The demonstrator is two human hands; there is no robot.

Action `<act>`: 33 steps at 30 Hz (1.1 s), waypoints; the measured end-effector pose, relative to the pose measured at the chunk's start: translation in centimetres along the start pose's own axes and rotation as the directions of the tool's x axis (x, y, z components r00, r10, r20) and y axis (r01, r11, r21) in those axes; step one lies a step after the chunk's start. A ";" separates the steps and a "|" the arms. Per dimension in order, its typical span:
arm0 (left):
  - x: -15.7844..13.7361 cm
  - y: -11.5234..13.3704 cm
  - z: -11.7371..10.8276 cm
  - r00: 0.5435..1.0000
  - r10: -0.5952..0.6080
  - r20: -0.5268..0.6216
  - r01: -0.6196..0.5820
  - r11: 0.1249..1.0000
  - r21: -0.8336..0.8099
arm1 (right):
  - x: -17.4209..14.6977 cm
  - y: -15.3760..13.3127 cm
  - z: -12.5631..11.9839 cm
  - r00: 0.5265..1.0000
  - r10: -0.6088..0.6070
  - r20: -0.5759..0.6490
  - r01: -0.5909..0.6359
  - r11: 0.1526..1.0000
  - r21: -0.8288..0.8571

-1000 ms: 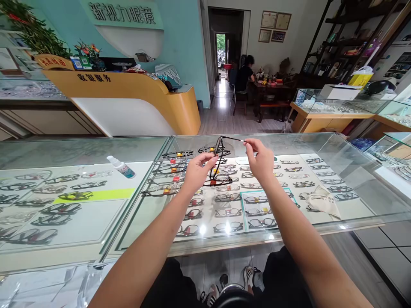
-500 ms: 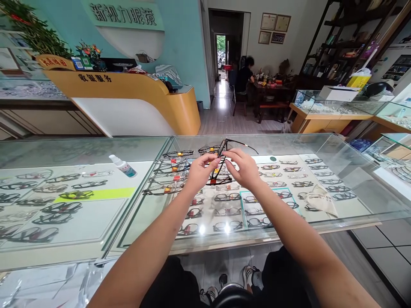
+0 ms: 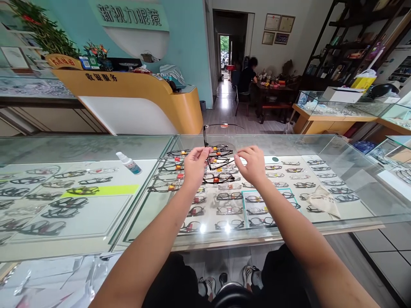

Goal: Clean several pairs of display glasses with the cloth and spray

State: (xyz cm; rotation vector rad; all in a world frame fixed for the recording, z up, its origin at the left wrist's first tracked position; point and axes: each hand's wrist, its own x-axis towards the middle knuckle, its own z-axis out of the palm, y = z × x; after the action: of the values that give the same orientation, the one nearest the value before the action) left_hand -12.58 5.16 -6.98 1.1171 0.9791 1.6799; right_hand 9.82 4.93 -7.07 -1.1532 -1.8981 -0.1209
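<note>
Has turned the glasses (image 3: pixel 224 125), pinched in the left hand (image 3: pixel 194 166), and shifted the half-open right hand (image 3: pixel 252 165) rightward; cannot tell if touching; mainly left-supported now.

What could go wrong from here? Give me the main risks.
The eyeglasses could slip, since only the left hand clearly grips them; they might then strike the frames below or scratch the glass counter. A wide leftward sweep might also knock the spray bottle.
</note>
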 end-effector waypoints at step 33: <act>4.4 5.1 -7.6 0.768 0.421 -0.483 -0.280 0.899 0.338 | -1.7 -2.0 0.7 0.999 0.001 0.053 -0.017 0.955 0.297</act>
State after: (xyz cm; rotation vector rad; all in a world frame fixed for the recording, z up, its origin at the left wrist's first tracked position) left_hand -21.96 6.66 -3.34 1.0406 1.4376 2.3183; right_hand 8.17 3.08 -8.06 -0.9664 -1.8792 0.1974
